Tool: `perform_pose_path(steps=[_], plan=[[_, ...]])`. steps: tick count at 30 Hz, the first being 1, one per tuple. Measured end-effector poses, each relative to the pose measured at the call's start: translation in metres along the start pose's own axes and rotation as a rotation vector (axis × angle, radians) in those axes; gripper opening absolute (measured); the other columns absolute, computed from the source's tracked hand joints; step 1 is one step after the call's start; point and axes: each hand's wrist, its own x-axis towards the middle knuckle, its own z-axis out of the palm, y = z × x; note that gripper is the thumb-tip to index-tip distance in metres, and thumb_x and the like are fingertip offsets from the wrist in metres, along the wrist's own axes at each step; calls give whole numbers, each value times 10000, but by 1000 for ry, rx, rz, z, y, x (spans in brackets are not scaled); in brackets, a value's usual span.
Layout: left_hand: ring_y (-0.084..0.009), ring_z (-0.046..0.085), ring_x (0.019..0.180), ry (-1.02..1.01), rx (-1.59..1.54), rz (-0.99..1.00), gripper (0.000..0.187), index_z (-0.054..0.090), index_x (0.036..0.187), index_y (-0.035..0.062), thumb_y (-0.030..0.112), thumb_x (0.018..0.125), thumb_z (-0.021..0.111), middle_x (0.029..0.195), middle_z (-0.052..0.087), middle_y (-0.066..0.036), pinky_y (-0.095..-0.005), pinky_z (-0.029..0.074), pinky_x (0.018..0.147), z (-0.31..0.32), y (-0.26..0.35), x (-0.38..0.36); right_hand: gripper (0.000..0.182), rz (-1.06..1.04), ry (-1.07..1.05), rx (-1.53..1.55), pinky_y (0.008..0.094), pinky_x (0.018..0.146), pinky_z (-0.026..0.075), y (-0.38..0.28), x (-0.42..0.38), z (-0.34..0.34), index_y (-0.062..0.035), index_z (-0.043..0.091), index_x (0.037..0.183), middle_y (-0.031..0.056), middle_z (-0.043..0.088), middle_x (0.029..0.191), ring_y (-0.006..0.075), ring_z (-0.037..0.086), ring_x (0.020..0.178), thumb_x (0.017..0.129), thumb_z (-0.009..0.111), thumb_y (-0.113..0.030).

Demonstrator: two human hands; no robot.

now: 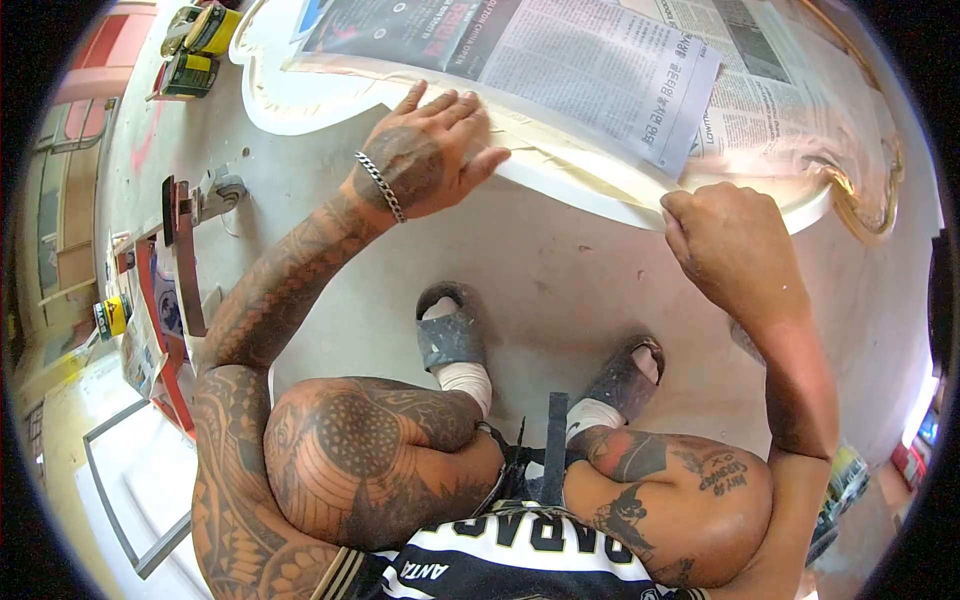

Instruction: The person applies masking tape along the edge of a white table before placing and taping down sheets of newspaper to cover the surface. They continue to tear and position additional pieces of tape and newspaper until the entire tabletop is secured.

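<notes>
A white curved-edge panel (285,118) lies ahead of me, covered with newspaper (560,75) and clear plastic film. Cream masking tape (560,165) runs along the covering's near border. My left hand (425,155) rests palm down on that border with its fingers spread, a chain bracelet (380,185) at the wrist. At the panel's near right edge, my right hand (735,240) is closed, fingers curled and thumb pressed in by the tape and film. What it pinches is hidden by the fingers.
Paint cans (190,75) stand at the upper left. A metal clamp-like fitting (215,195) and a red frame (165,330) are left of my arm, with a yellow can (112,316) beyond. My sandalled feet (450,330) are on the grey floor (540,270) below the panel.
</notes>
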Motion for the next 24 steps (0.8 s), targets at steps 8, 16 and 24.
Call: perform_pose_path(steps=[8,16,24], plan=[[-408,490,1393,39,-107,141,593,556,1401,10,474,1031,545,1490,528,-215,-528,360,1185,9,31,7,166,2,-63,-20,488,664,502,1,-3,-9,-37,688,832,177,637,706,370,654,708,903,620,-170],[-427,453,1419,39,-100,139,583,536,1430,13,450,1046,524,1503,518,-207,-518,364,1185,15,33,4,100,-30,96,78,452,648,507,-11,-17,-34,-66,716,909,132,649,737,336,658,704,876,657,-139],[-442,470,1399,31,-92,128,582,555,1412,8,459,1045,524,1492,529,-207,-516,373,1180,12,36,6,127,-14,-27,10,479,679,506,10,-8,-4,-49,708,833,169,647,725,361,657,717,861,638,-151]])
